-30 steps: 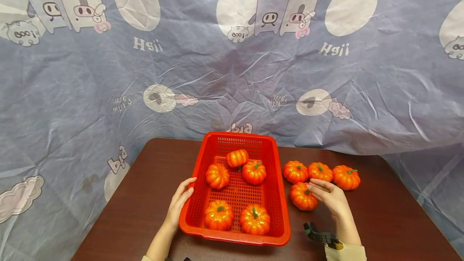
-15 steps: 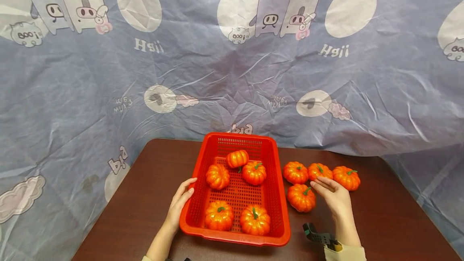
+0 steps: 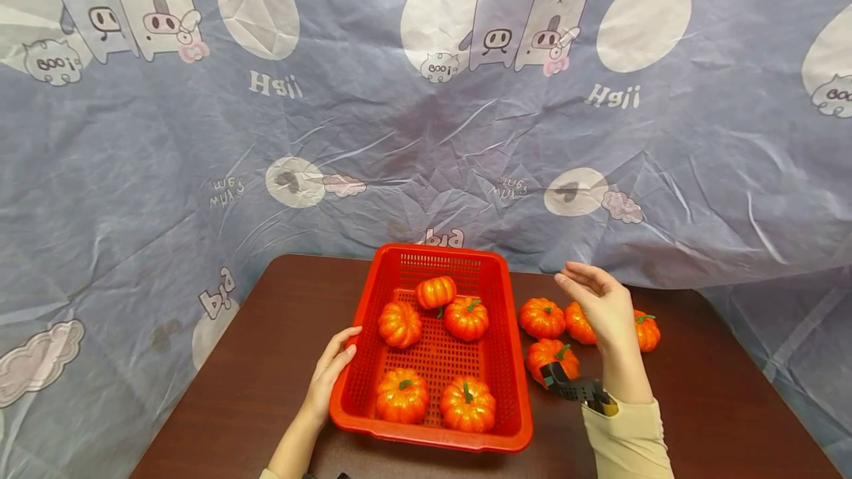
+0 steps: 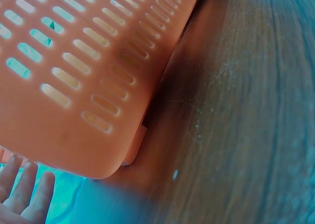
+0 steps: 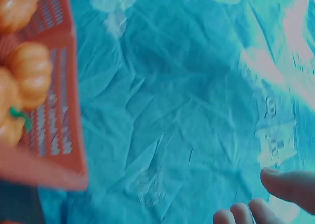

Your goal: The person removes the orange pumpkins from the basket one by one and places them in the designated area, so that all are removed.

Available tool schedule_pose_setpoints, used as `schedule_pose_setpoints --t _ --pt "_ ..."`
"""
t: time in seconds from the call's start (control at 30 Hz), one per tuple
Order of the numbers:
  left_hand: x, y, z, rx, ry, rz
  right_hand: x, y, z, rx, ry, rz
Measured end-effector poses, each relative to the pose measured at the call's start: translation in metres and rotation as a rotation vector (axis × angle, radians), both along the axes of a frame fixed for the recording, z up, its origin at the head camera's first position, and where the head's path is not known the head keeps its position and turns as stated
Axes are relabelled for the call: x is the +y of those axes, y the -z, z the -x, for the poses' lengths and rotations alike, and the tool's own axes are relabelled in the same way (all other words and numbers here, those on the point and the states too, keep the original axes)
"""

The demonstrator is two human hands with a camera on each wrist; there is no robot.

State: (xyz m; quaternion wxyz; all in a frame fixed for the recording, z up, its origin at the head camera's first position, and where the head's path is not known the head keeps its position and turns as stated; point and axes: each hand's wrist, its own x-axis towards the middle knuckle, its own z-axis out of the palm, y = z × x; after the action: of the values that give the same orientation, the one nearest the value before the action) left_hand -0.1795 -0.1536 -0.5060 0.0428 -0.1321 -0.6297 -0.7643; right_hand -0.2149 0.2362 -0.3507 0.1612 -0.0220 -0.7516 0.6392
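Observation:
My left hand (image 3: 326, 372) touches the left rim of a red plastic basket (image 3: 521, 361) with its fingertips. In the left wrist view its fingers (image 4: 39, 194) stretch toward the edge of the slotted basket wall (image 4: 64, 130). Inside the basket lie several small orange pumpkins, one of them a pumpkin (image 3: 469, 403) near the front. My right hand (image 3: 602, 305) is raised over more pumpkins to the right, holding nothing, its thumb apart from its fingers. Beneath it, a pumpkin (image 3: 551, 358) is partly covered by the wrist camera. Another pumpkin (image 3: 579, 324) is partly hidden by the hand.
The dark brown table (image 3: 266, 361) carries everything. A pumpkin (image 3: 542, 318) sits close to the basket's right side, and one more pumpkin (image 3: 647, 331) lies farther right. A blue-grey printed cloth (image 3: 413, 131) hangs behind the table.
My right hand has let go of the near pumpkin, which now stands slightly left, nearer the basket. The hand has since risen toward the back. My left hand and the basket stay put.

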Motion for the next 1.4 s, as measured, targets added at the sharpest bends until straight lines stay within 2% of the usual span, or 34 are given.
schedule_pose_setpoints --t 0.23,0.47,0.7,1.0,1.13,1.23,1.4 --pt "-0.001 0.001 0.0 0.005 -0.01 0.01 -0.038 -0.025 0.015 0.053 -0.079 -0.053" --pt "0.0 0.0 0.0 0.013 -0.003 0.005 -0.083 -0.025 0.035 0.044 -0.172 -0.024" --pt "0.001 0.0 0.0 0.004 -0.006 0.02 -0.125 -0.011 0.047 -0.021 -0.236 -0.017" --pt "0.0 0.0 0.0 0.019 -0.019 0.023 -0.168 0.014 0.054 -0.02 -0.28 0.013" --pt "0.001 0.0 0.0 0.021 -0.014 0.014 -0.179 0.029 0.055 -0.036 -0.307 -0.043" --pt "0.001 0.0 0.001 0.019 -0.013 0.008 -0.183 0.041 0.056 -0.083 -0.343 -0.113" --pt "0.001 0.0 0.002 0.016 -0.017 0.009 -0.188 0.059 0.059 -0.161 -0.435 -0.162"
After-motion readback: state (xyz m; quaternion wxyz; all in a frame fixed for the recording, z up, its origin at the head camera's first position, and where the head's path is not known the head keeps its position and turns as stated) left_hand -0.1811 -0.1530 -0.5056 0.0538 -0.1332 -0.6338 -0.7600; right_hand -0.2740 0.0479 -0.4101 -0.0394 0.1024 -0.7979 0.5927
